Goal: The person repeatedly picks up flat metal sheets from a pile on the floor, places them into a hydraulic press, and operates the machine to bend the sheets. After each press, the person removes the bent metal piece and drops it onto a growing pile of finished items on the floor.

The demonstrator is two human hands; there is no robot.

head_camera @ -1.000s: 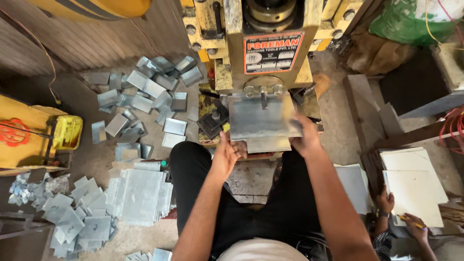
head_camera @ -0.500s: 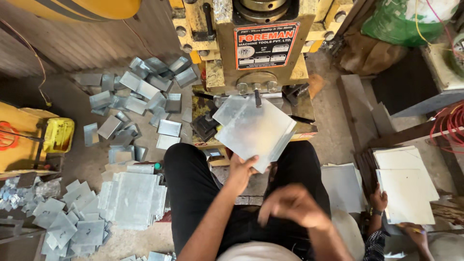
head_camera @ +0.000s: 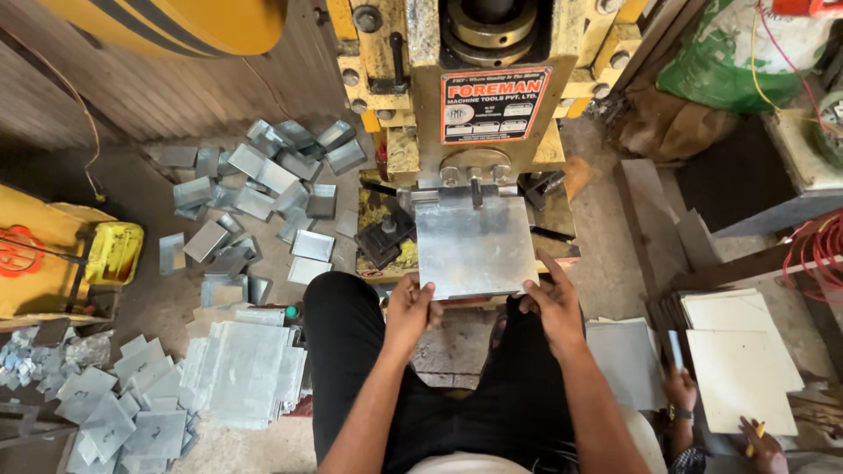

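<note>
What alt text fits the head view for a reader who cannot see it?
Both hands, left hand and right hand, hold a flat grey sheet-metal plate at its near edge under a yellow press machine. Bent grey metal pieces litter the floor to the left.

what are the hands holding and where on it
A flat metal sheet, gripped at its near edge: left hand on the near-left corner, right hand on the near-right corner.

Bent metal pieces scattered on floor, upper left. Flat sheet stack lower left, loose cut plates beside it. Yellow container at left edge. Green sack upper right. Pale boards lower right.
</note>
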